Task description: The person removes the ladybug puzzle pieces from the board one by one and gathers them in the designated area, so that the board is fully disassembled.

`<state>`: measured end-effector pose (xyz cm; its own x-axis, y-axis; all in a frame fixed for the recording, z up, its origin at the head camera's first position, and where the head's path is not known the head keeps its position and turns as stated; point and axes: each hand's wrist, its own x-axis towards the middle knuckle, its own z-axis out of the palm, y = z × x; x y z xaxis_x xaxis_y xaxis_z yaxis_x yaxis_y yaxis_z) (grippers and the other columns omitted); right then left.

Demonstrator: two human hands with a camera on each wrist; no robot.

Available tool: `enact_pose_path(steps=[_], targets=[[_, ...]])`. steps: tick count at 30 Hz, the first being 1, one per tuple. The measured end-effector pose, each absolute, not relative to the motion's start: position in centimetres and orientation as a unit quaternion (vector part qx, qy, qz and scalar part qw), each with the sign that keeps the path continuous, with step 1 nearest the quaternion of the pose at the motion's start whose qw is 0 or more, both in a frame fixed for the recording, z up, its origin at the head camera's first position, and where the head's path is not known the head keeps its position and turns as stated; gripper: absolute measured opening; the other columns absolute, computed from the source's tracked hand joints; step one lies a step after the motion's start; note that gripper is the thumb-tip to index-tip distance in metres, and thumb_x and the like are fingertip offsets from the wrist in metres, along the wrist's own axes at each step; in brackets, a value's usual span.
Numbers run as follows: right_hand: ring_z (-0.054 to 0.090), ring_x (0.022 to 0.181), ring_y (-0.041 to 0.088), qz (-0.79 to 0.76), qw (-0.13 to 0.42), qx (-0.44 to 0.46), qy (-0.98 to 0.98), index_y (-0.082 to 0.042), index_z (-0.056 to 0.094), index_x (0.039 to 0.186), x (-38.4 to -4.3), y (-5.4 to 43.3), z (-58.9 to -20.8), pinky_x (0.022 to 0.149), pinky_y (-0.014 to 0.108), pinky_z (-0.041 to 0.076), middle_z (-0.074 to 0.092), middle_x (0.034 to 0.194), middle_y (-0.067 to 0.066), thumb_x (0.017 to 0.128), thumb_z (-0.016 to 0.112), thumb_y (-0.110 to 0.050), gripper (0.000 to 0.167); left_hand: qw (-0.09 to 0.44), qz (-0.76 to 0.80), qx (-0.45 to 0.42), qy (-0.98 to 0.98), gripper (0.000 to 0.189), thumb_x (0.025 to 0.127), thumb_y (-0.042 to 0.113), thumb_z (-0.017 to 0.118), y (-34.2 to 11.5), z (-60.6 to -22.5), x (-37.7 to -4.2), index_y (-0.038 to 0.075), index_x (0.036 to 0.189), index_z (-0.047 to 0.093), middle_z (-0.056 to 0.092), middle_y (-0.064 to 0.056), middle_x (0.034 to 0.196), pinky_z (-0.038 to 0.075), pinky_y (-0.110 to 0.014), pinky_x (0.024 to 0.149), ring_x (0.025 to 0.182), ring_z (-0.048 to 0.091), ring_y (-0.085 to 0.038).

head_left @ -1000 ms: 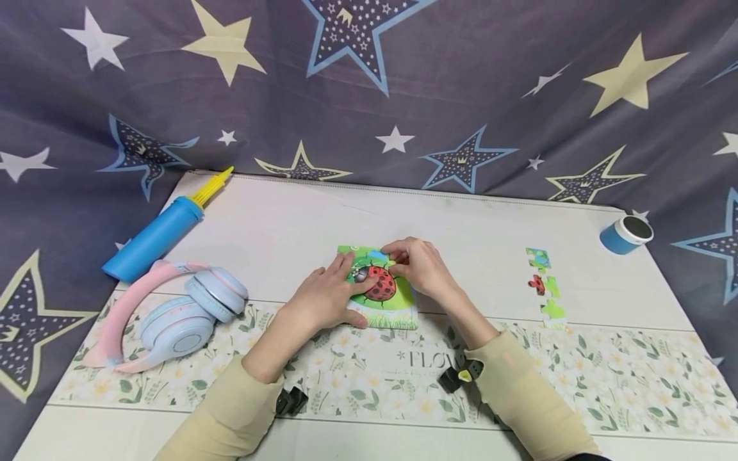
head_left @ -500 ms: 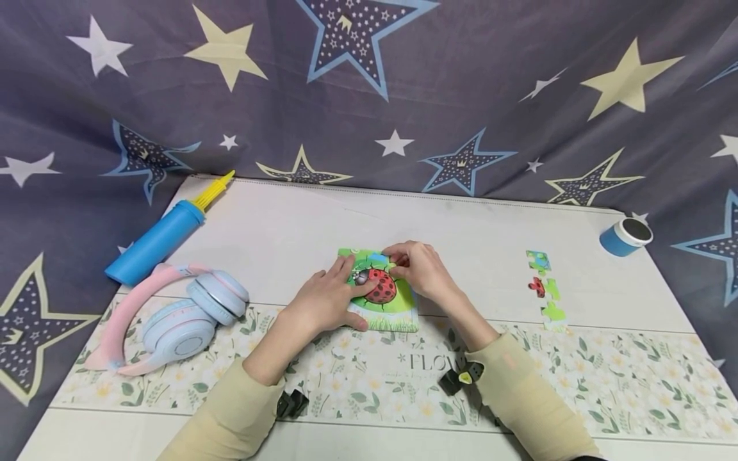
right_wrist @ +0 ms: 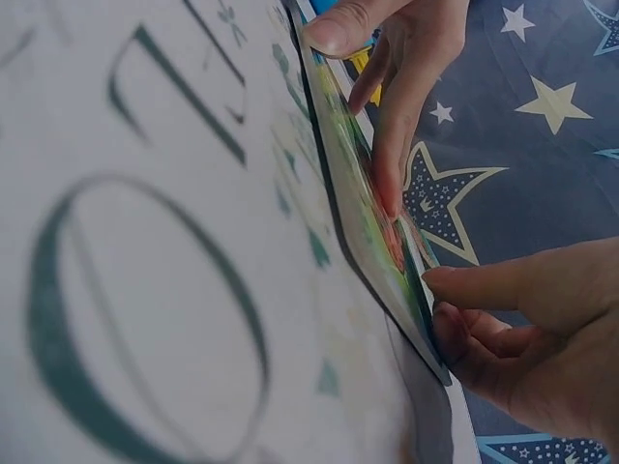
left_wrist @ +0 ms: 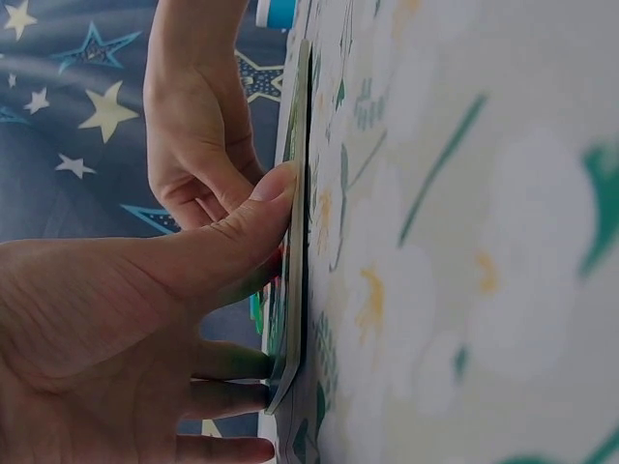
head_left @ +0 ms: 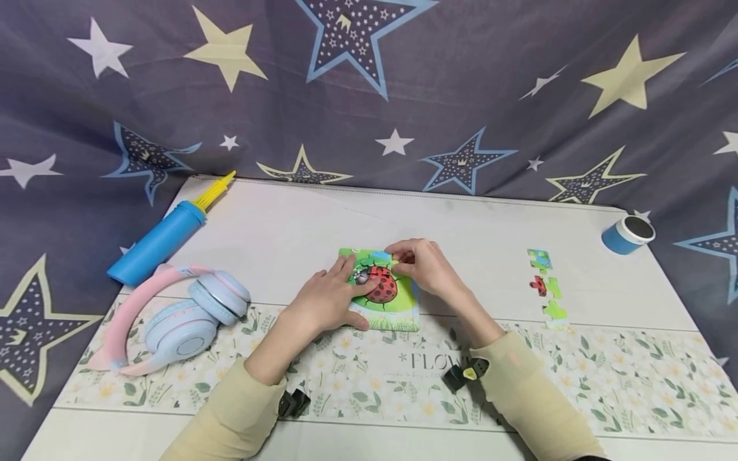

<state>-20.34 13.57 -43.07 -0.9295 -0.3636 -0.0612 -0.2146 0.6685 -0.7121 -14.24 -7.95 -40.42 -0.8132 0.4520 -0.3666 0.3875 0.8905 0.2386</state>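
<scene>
A square ladybug jigsaw puzzle [head_left: 389,321] in a green board lies on the table in front of me. My left hand [head_left: 325,298] rests on its left side with fingers spread, index finger across the ladybug and thumb at the front edge. At the upper right corner my right hand [head_left: 426,266] pinches a puzzle piece [head_left: 380,256] between thumb and fingers. That piece [right_wrist: 418,240] stands tilted up from the board in the right wrist view. Off to the right lie several loose puzzle pieces [head_left: 555,311] in green, red and blue.
Pink and blue headphones [head_left: 179,326] lie at the left. Behind them is a blue hand pump [head_left: 158,243] with a yellow nozzle. A small blue and white jar [head_left: 627,235] stands at the far right. A starry curtain [head_left: 346,115] hangs along the table's back edge.
My right hand has shifted slightly right, and the pinched piece has tipped up, its red part now standing off the ladybug. My left hand has stayed in place on the board.
</scene>
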Motion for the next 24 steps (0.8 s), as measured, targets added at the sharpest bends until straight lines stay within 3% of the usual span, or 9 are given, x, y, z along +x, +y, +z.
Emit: enact_pose_path(steps=[9,18,24], targets=[[0.071,0.090,0.019,-0.377,0.101,-0.157,0.908,-0.006,0.076,0.122,-20.5,13.8,-43.0,0.086,0.034,0.060,0.076,0.100,0.009,0.089,0.077,-0.004,0.033,0.208,0.079,0.220,0.950,0.083,0.084,0.057,0.076,-7.9,-40.4,-14.3,0.035,0.157,0.043,0.007,-0.022,0.173,0.035,-0.060,0.121,0.161,0.012,-0.040],[0.069,0.093,0.021,-0.368,0.087,-0.181,0.908,-0.007,0.077,0.121,-20.6,14.5,-42.9,0.086,0.035,0.059,0.072,0.108,0.012,0.089,0.079,-0.007,0.032,0.203,0.077,0.223,0.950,0.083,0.084,0.057,0.076,-8.0,-40.5,-14.2,0.035,0.157,0.043,0.008,-0.023,0.173,0.036,-0.060,0.121,0.161,0.014,-0.041],[0.064,0.091,0.019,-0.355,0.074,-0.194,0.912,-0.009,0.078,0.120,-20.6,15.2,-43.1,0.082,0.031,0.052,0.070,0.107,0.010,0.088,0.080,-0.008,0.032,0.206,0.080,0.223,0.949,0.083,0.084,0.056,0.076,-8.0,-40.5,-14.2,0.034,0.157,0.042,0.007,-0.023,0.173,0.035,-0.060,0.121,0.161,0.012,-0.040]])
